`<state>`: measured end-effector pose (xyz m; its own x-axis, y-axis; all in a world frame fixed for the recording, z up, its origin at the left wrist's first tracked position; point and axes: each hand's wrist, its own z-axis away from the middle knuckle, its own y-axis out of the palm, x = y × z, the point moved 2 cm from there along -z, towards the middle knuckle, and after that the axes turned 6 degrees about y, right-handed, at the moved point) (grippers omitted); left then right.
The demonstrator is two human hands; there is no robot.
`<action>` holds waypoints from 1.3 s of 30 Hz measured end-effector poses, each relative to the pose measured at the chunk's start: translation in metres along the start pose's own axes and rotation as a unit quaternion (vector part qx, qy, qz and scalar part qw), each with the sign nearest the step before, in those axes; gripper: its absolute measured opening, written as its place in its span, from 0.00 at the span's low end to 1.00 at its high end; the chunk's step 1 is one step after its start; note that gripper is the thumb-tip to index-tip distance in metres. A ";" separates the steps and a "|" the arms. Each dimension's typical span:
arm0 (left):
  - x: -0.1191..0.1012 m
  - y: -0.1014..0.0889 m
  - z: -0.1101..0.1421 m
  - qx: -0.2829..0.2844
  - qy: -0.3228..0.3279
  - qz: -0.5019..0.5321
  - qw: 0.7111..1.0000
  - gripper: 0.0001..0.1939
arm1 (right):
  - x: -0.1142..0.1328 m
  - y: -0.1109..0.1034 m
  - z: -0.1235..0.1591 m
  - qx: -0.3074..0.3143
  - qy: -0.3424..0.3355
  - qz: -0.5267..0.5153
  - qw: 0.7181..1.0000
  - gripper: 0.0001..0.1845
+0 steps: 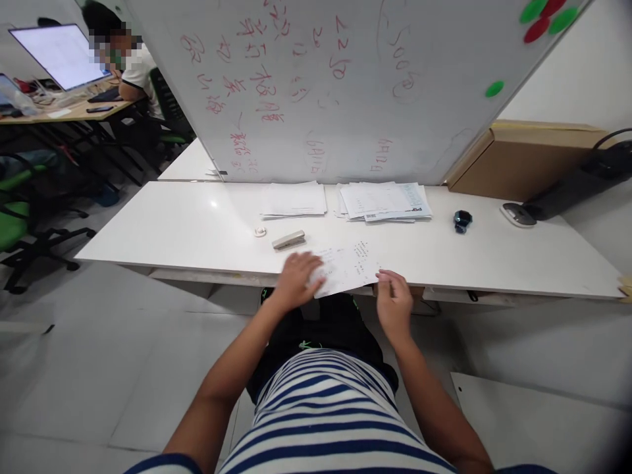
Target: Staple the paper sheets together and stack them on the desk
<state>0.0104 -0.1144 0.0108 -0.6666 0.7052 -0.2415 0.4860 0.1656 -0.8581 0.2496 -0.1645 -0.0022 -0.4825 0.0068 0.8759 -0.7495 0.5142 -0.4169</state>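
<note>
A printed sheet of paper (348, 268) lies at the desk's front edge and sticks out a little over it. My right hand (394, 299) pinches the sheet's right edge between thumb and fingers. At the left edge, my left hand (296, 282) rests over the paper with fingers stretched and thumb apart; its fingertips are slightly blurred. Just beyond that hand is a light-coloured stapler (289, 240), tilted on the white desk (212, 230). Left of the stapler sits a small round white object (260, 232), possibly a roll.
Two paper stacks, left (295, 199) and right (388, 201), lie before a whiteboard (316, 92). Farther right are a dark watch-like object (463, 220), a mouse-like device (518, 214) and a cardboard box (523, 158). A person (138, 69) sits at another desk, far left.
</note>
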 end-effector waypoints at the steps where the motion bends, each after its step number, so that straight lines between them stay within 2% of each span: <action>1: -0.020 0.011 -0.004 0.049 0.042 0.009 0.998 0.23 | -0.012 -0.006 0.001 -0.011 0.048 -0.010 0.999 0.21; 3: -0.049 0.033 -0.011 0.093 0.065 -0.005 0.994 0.33 | -0.034 -0.011 0.005 -0.010 0.163 -0.056 0.985 0.23; 5: -0.062 0.052 -0.017 0.106 0.036 -0.037 0.993 0.37 | -0.049 -0.011 0.012 0.014 0.280 -0.148 0.949 0.24; 7: -0.062 0.061 -0.021 0.117 0.013 -0.055 0.992 0.32 | -0.056 -0.008 0.018 0.040 0.360 -0.236 0.902 0.24; 9: -0.055 0.059 -0.023 0.136 0.025 -0.041 0.990 0.25 | -0.056 -0.006 0.022 0.061 0.390 -0.278 0.876 0.23; 13: -0.040 0.037 -0.018 0.164 0.090 0.019 0.982 0.19 | -0.053 -0.005 0.021 0.118 0.401 -0.329 0.847 0.25; 16: -0.034 0.024 -0.009 0.153 0.087 0.042 0.983 0.16 | -0.053 -0.004 0.015 0.176 0.402 -0.350 0.828 0.29; 19: -0.031 0.021 -0.003 0.132 0.050 0.083 0.987 0.13 | -0.055 -0.003 0.008 0.207 0.395 -0.333 0.831 0.29; 22: -0.030 0.018 -0.002 0.104 0.015 0.159 0.982 0.13 | -0.054 0.001 0.006 0.203 0.388 -0.321 0.840 0.26; 27: -0.031 0.010 -0.005 0.074 -0.071 0.274 0.956 0.14 | -0.048 0.005 0.008 0.177 0.384 -0.334 0.843 0.26; 29: -0.030 0.006 -0.006 0.062 -0.103 0.308 0.944 0.14 | -0.046 0.003 0.008 0.185 0.371 -0.338 0.845 0.25; 35: -0.027 0.004 -0.003 0.063 -0.136 0.337 0.930 0.15 | -0.047 0.001 0.008 0.193 0.384 -0.373 0.823 0.28; 37: -0.022 0.006 -0.001 0.032 -0.178 0.335 0.925 0.15 | -0.047 0.001 0.009 0.190 0.388 -0.362 0.826 0.23; 39: -0.014 0.006 0.004 -0.032 -0.240 0.330 0.912 0.15 | -0.046 0.001 0.010 0.192 0.391 -0.342 0.833 0.18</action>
<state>0.0208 -0.1263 0.0072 -0.3793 0.2856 -0.8801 0.8930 -0.1359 -0.4290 0.2665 -0.1733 -0.0455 0.4461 0.4578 0.7690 -0.8901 0.3163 0.3281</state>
